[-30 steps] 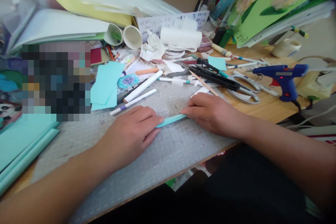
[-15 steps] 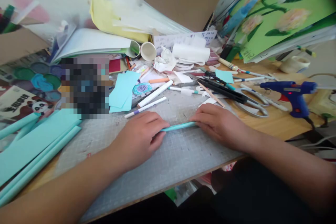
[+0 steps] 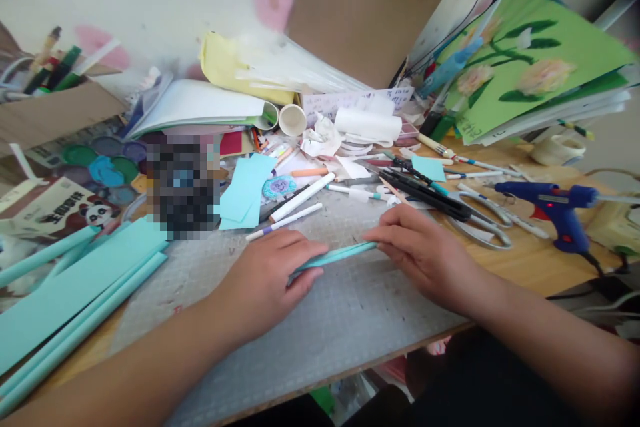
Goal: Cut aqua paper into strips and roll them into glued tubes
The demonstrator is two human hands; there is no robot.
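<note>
A narrow turquoise paper strip, folded or rolled, stretches between my two hands just over the grey cutting mat. My left hand pinches its left end between thumb and fingers. The right end is in the closed fingertips of my right hand. Beyond my left hand lie a white marker and some turquoise paper pieces. Silver-handled scissors and a black utility knife rest past my right hand.
A blue glue gun with a lit red light stands at the right. Long turquoise paper strips and tubes lie at the left edge. Pens, crumpled paper and a paper roll crowd the back. A milk carton stands left.
The camera view has tilted upward, so the desk items sit lower in the picture. More of the strip shows between my hands, and its left part looks wider. Both hands keep their hold.
</note>
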